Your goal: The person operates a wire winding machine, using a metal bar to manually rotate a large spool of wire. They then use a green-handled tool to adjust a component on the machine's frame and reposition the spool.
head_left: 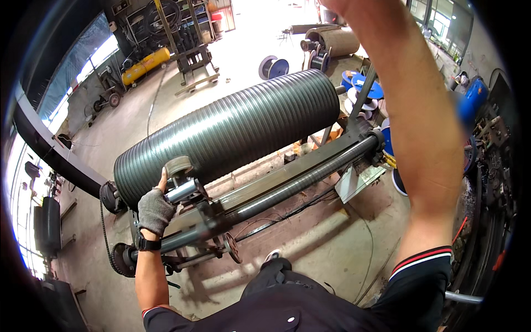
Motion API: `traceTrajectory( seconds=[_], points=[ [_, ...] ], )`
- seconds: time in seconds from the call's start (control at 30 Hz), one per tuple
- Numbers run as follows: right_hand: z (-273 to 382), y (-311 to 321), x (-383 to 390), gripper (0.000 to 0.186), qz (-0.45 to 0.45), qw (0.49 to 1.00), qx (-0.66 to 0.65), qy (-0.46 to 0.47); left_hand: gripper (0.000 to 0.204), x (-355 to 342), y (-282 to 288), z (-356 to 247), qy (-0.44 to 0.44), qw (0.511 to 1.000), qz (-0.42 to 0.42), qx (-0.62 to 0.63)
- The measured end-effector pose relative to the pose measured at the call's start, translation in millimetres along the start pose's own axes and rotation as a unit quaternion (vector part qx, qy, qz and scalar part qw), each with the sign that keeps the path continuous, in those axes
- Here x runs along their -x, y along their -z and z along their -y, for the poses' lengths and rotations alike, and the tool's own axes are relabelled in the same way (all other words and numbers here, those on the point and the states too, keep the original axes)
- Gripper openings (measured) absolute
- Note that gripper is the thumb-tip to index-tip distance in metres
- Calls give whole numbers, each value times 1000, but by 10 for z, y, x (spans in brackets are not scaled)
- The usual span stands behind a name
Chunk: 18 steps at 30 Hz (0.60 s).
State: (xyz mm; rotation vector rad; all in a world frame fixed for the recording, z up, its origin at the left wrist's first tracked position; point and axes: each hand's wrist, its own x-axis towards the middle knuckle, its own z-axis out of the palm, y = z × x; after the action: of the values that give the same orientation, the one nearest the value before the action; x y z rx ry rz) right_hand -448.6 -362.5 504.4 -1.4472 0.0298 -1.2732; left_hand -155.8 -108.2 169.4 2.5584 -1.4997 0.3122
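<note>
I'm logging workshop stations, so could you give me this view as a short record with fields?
Main piece: large dark ribbed roller, lying slantwise
Left hand: grey-gloved hand at the metal wheel fitting; exact grip unclear
Right arm: raised forearm; hand largely beyond the top edge, grip unseen
In front of roller: long dark shaft, running roughly alongside it
Beyond roller: yellow tank and blue-rimmed spool on the floor

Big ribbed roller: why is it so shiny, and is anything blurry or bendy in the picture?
Head view: light glares off the dark ribbed roller; the floor washes out toward the top; the raised right forearm looks soft, probably being close; straight edges bend near the rim.
</note>
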Motion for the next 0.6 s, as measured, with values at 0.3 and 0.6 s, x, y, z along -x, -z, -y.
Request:
traceTrajectory(
  seconds=[0.3,0.6],
  points=[
    [-391,490,-346,26,-73,997,21,-5,98,-450,-47,-803,36,998,56,-9],
    [-868,1063,-965,35,-33,999,-3,-32,84,-817,-145,-1904,33,997,60,32]
  ],
)
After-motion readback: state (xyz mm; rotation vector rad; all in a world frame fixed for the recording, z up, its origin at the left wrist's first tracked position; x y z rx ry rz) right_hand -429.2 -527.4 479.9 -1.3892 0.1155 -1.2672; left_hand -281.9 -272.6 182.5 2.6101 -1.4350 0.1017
